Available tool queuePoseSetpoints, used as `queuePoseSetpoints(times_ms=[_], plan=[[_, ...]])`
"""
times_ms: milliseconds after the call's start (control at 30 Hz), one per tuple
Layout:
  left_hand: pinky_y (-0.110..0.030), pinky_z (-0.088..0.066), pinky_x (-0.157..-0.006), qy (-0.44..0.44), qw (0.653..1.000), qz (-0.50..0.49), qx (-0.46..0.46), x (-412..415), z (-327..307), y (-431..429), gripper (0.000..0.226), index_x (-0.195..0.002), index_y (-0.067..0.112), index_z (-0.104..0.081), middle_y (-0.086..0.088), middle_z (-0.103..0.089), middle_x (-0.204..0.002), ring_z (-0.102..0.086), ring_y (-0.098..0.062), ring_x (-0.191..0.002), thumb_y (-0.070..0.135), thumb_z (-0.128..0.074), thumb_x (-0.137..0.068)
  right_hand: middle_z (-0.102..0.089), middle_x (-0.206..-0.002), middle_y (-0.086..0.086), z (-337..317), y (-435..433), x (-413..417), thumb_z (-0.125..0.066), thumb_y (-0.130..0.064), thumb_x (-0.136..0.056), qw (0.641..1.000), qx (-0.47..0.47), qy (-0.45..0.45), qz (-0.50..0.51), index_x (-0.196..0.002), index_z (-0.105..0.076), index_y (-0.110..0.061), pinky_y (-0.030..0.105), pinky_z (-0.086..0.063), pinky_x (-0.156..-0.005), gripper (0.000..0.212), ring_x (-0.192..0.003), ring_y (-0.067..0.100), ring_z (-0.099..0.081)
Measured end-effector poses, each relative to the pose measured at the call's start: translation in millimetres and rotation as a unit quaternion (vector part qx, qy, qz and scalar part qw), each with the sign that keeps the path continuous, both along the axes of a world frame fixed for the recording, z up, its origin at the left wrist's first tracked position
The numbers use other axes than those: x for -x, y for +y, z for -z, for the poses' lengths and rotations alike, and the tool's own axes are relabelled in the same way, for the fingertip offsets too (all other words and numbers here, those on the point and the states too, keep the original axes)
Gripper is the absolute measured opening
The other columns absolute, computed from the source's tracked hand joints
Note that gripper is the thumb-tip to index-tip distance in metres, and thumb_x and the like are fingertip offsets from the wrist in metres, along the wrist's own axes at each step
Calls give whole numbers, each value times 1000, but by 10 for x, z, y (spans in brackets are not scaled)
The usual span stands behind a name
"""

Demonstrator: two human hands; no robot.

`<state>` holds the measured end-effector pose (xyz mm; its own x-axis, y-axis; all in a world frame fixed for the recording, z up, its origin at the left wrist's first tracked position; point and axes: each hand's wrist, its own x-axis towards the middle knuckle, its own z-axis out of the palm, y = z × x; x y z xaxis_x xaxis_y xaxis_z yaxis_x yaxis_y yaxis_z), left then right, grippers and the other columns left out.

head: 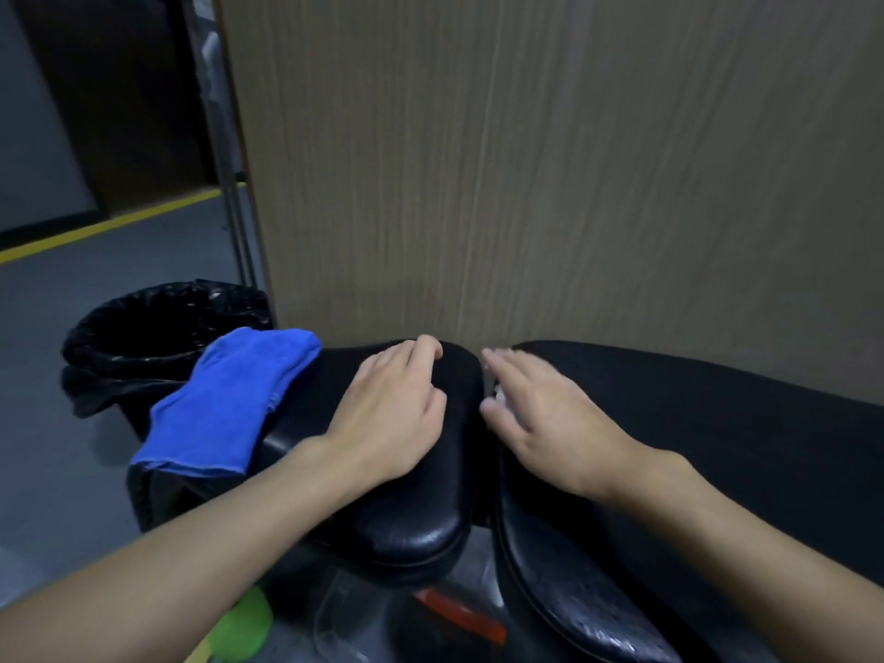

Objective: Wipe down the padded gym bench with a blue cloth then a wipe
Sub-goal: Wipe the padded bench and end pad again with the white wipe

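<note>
The padded gym bench has two black pads: a small seat pad (406,519) on the left and a long back pad (717,447) on the right, with a narrow gap between them. A folded blue cloth (225,404) lies draped over the seat pad's far left end. My left hand (392,413) rests flat on the seat pad, fingertips curling over its far edge. My right hand (550,413) lies over the near end of the back pad beside the gap, blurred. A small white wipe (500,399) shows under its fingers; how the fingers hold it is unclear.
A black bin lined with a black bag (143,337) stands on the grey floor left of the bench. A wood-grain panel (526,160) rises right behind the bench. Under the bench lie a green object (244,624) and clear plastic with an orange part (459,614).
</note>
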<state>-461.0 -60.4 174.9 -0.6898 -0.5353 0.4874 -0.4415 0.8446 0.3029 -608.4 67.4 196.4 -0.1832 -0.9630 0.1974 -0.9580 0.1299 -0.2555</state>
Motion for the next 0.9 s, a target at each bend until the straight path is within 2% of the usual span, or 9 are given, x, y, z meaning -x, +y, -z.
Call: queuePoseSetpoints(times_ms=[67, 100, 167, 233, 400, 567, 733, 833, 900], plan=[[-36, -37, -99, -12, 999, 22, -32, 165, -7, 79, 30, -119, 14, -45, -1, -58, -117, -51, -20, -112, 13, -43, -89, -15, -163, -7, -8, 200, -18, -17, -56, -99, 991, -128, 25, 41, -156, -9, -27, 50, 4, -120, 64, -151, 18, 0], [-37, -37, -99, -22, 998, 25, -45, 232, 0, 115, 30, -119, 14, -45, -2, -57, -118, -51, -21, -112, 13, -42, -90, -13, -163, -7, 7, 250, -12, -14, -54, -100, 990, -126, 30, 53, -156, -7, -26, 49, 8, -120, 63, -151, 15, 4], [-37, -35, -102, -39, 997, 16, -71, 320, 61, 187, 31, -121, 15, -45, 0, -56, -120, -51, -20, -114, 15, -40, -90, -16, -163, -3, 29, 283, 0, -17, -42, -104, 996, -61, 33, 63, -156, -14, -17, 38, 5, -121, 57, -150, 12, 1], [-36, -30, -107, -63, 997, 10, -41, 344, 167, 235, 32, -122, 18, -46, 3, -54, -121, -48, -17, -118, 16, -39, -91, -15, -163, 3, 107, 262, 19, -21, -37, -106, 996, -71, 23, 52, -155, -16, -13, 31, 2, -121, 56, -150, 13, -2], [-34, -27, -109, -53, 998, 13, -28, 319, 207, 214, 34, -121, 19, -46, 6, -54, -117, -48, -14, -116, 12, -41, -88, 2, -165, 5, 306, 111, 124, -14, -43, -104, 984, -156, 72, 49, -156, -5, -13, 36, 6, -121, 61, -150, 16, 8], [-34, -28, -108, -55, 998, 18, -10, 349, 256, 213, 34, -120, 22, -46, 9, -52, -115, -46, -12, -116, 15, -40, -87, -14, -162, 6, 288, -339, 473, -23, -45, -101, 985, -136, 57, 89, -153, -19, -13, 38, -2, -121, 61, -150, 19, -6], [-33, -25, -108, -68, 998, 15, -5, 376, 265, 178, 33, -120, 23, -45, 10, -47, -120, -41, -12, -119, 17, -37, -89, -38, -148, 8, 288, -825, 842, -26, -43, -95, 977, -156, 52, 132, -135, -44, -14, 40, -15, -117, 53, -142, 21, -24], [-34, -25, -108, -77, 997, 10, -14, 377, 253, 180, 33, -121, 23, -45, 9, -47, -121, -40, -14, -120, 17, -38, -89, -40, -142, 7, 295, -828, 798, -25, -45, -95, 975, -164, 52, 137, -130, -45, -13, 40, -15, -116, 52, -139, 20, -26], [-34, -26, -106, -81, 997, 11, -17, 375, 238, 181, 32, -119, 23, -45, 8, -48, -119, -42, -14, -118, 17, -39, -88, -33, -148, 8, 315, -653, 647, -23, -48, -97, 979, -153, 63, 122, -139, -38, -10, 42, -13, -118, 59, -143, 21, -20]])
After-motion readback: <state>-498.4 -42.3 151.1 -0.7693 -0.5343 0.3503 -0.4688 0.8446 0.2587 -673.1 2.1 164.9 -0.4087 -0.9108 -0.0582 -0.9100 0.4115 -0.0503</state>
